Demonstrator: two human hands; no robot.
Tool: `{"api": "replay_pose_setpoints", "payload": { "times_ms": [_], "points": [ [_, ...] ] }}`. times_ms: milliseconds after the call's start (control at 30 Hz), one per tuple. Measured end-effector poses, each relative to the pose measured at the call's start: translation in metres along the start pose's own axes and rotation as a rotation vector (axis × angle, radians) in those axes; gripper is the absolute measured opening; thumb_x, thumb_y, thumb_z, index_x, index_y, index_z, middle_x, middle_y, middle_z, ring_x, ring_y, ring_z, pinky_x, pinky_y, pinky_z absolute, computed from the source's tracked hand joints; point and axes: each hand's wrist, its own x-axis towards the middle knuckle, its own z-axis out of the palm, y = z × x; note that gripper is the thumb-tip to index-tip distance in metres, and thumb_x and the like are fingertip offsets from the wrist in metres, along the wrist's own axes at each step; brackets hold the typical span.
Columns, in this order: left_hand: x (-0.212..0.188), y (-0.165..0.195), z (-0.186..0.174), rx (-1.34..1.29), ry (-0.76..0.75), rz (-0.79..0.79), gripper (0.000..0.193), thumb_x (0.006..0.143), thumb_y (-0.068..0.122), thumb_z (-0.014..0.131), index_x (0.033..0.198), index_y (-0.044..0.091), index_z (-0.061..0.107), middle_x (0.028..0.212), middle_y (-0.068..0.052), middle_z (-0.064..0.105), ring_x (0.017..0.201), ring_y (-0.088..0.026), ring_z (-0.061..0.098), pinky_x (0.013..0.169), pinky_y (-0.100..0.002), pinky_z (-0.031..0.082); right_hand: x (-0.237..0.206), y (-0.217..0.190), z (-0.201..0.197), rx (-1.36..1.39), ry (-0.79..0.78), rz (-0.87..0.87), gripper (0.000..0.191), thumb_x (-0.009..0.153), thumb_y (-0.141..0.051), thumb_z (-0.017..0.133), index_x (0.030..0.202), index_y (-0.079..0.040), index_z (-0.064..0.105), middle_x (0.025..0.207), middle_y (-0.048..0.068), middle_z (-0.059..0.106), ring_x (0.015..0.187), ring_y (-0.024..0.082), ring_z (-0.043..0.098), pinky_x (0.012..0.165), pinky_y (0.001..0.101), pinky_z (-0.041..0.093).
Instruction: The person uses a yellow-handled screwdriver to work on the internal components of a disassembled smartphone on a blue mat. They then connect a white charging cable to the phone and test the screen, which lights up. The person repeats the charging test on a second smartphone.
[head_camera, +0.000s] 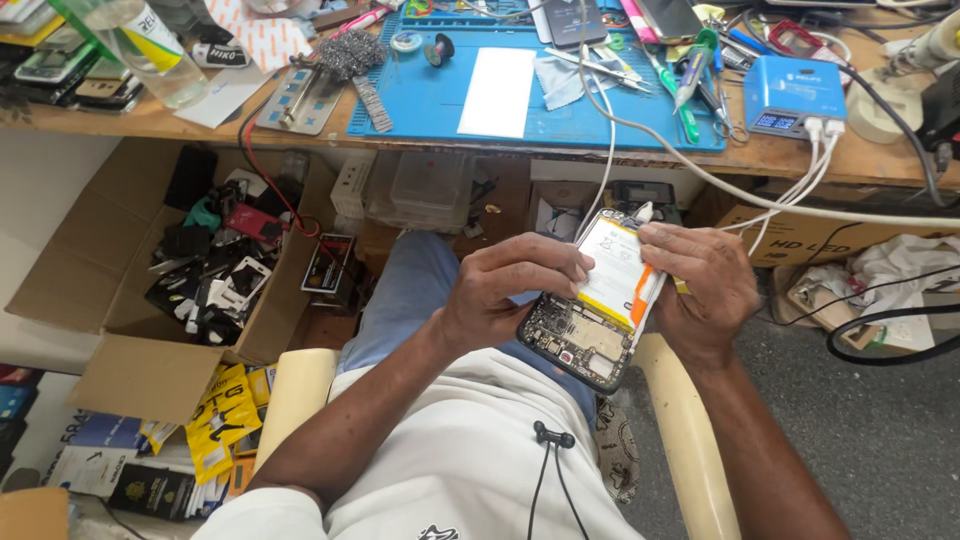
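Below the cluttered table, the opened phone lies slanted between both hands, left fingers closed on its near-left edge, right fingers gripping its far-right edge.

The phone sits between the left hand and right hand, below the table; a box stands left.

A blue box with a small dark screen stands on the bench at the right. A brown carton lies open under the bench at the left. Yellow packets lie near its front corner. A bottle at top left has a white-yellow label.
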Motion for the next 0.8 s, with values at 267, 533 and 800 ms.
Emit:
{"api": "replay_pose_setpoints", "payload": {
  "times_ms": [267, 533, 800],
  "points": [
    [-0.007, 0.002, -0.002, 0.097, -0.03, 0.081, 0.017, 0.083, 0.01, 0.083, 0.097, 0.01, 0.074, 0.111, -0.002, 0.07, 0.117, -0.022, 0.071, 0.104, -0.04, 0.062, -0.003, -0.001, 0.004, -0.006, -0.002, -0.008, 0.019, 0.093, 0.004, 0.08, 0.102, -0.009, 0.069, 0.111, 0.006, 0.077, 0.111, 0.024, 0.075, 0.096, 0.0398, 0.055],
    [-0.001, 0.011, 0.001, 0.125, -0.016, 0.166, 0.017, 0.081, 0.016, 0.083, 0.093, 0.007, 0.074, 0.102, -0.002, 0.068, 0.111, -0.023, 0.072, 0.105, -0.046, 0.061, 0.001, 0.006, 0.0, -0.031, -0.02, 0.052, 0.03, 0.084, -0.002, 0.083, 0.109, -0.007, 0.067, 0.111, 0.006, 0.072, 0.106, 0.026, 0.07, 0.091, 0.0409, 0.05],
    [-0.007, 0.016, 0.006, 0.136, -0.056, 0.205, 0.014, 0.082, 0.017, 0.083, 0.092, 0.01, 0.076, 0.1, 0.0, 0.069, 0.112, -0.022, 0.072, 0.108, -0.047, 0.06, 0.004, 0.009, -0.004, -0.054, -0.071, -0.038, 0.037, 0.075, -0.015, 0.089, 0.106, -0.01, 0.07, 0.105, 0.003, 0.07, 0.101, 0.024, 0.066, 0.088, 0.0405, 0.047]
  ]
}}
